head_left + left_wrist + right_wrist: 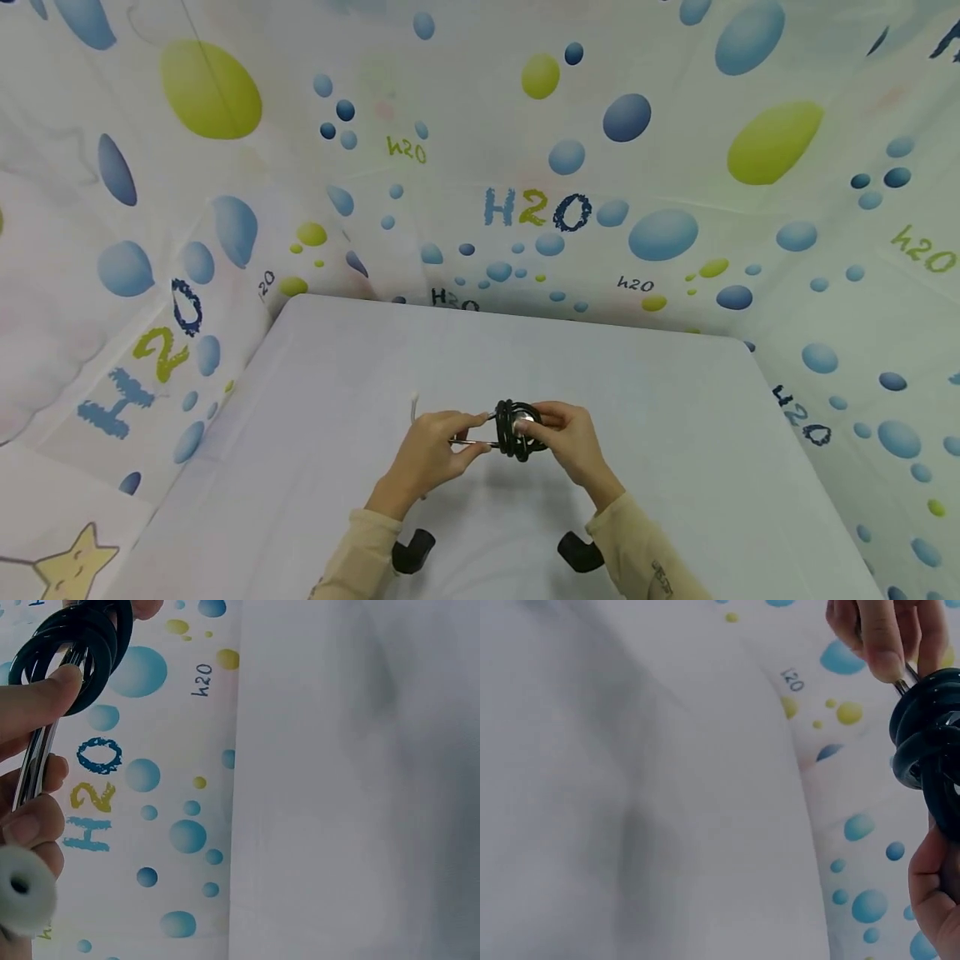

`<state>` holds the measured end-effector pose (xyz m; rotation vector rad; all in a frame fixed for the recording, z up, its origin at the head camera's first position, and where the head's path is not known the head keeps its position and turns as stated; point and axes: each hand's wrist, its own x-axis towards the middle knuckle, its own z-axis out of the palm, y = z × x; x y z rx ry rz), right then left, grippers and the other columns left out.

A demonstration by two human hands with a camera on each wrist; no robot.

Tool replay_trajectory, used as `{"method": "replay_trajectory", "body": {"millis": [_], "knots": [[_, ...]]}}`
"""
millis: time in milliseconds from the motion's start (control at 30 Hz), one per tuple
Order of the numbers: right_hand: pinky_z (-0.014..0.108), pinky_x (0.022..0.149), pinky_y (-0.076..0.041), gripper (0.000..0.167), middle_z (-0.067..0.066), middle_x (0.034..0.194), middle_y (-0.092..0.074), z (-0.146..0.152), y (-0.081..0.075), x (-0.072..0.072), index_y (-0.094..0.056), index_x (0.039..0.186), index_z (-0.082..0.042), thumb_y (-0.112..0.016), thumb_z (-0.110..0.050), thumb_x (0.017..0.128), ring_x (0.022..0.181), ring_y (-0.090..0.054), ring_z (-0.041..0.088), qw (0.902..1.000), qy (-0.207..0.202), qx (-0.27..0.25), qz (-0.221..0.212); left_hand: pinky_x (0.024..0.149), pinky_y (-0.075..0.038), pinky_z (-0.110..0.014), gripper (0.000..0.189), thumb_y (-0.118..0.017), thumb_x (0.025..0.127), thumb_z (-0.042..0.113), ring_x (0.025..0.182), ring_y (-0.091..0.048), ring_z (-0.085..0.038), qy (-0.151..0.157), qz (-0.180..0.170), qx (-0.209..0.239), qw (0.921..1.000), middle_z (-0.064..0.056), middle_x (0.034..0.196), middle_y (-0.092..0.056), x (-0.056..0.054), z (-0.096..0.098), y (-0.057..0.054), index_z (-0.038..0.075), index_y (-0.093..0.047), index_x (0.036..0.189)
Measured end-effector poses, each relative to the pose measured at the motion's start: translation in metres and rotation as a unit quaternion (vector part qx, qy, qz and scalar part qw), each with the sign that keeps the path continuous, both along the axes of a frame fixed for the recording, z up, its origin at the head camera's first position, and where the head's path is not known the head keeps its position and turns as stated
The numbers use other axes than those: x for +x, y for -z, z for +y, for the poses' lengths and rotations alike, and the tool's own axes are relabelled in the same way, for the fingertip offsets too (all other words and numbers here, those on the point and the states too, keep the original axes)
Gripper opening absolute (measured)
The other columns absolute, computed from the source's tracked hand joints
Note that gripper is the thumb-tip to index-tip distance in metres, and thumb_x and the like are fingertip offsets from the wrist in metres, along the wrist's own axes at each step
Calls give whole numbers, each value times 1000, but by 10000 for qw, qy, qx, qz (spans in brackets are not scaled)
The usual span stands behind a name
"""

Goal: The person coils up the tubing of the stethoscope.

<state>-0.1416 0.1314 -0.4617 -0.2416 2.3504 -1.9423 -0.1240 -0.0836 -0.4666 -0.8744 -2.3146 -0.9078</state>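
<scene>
Both hands hold a stethoscope (513,451) above the white table, its black tubing wound in several loops. With thumb and fingers my left hand (431,457) grips the shiny metal ear tubes (37,761) on the left side of the coil. A white ear tip (27,889) looms large and close in the left wrist view. From the right, my right hand (573,443) pinches the coil, its thumb over a silver round chest piece (525,423). The right wrist view shows the looped tubing (930,742) between the two hands, cut off by the frame edge.
The white table (360,358) spreads around the hands. Behind it and at its sides hang white sheets (480,125) printed with blue and green drops and H2O lettering. Black curved pieces (413,552) show beside both forearms.
</scene>
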Motion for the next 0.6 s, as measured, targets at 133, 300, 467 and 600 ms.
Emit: {"method": "replay_trajectory", "body": {"millis": [133, 300, 467, 600], "knots": [[26, 65, -55, 25, 17, 87, -69, -2, 0, 4, -65, 100, 8, -74, -5, 80, 73, -69, 20, 9980, 94, 340, 518, 55, -45, -17, 36, -85, 66, 13, 58, -51, -6, -63, -9, -9, 10000, -1, 78, -70, 0, 1, 2, 3, -73, 98], [24, 63, -53, 25, 13, 84, -68, -6, -2, 7, -64, 100, 6, -72, -10, 83, 69, -67, 18, 9893, 241, 752, 1229, 54, -44, -16, 36, -85, 66, 12, 56, -51, -8, -67, -28, 53, 10000, -1, 75, -69, -1, 1, 2, 3, -73, 99], [20, 62, -52, 30, 14, 84, -68, -7, -4, 10, -61, 107, 4, -73, -6, 81, 70, -68, 19, 9943, 383, 445, 895, 53, -41, -15, 38, -86, 65, 11, 55, -47, -6, -24, 24, 126, 9999, 1, 68, -64, -2, 1, 1, 1, -73, 99], [21, 61, -53, 32, 20, 83, -68, -10, -16, 15, -58, 108, 8, -71, 2, 80, 70, -68, 27, 9947, 411, 331, 885, 53, -41, -14, 38, -86, 65, 12, 56, -44, -3, -12, 34, 131, 9999, 2, 66, -62, -2, 2, 2, 1, -73, 99]]}}
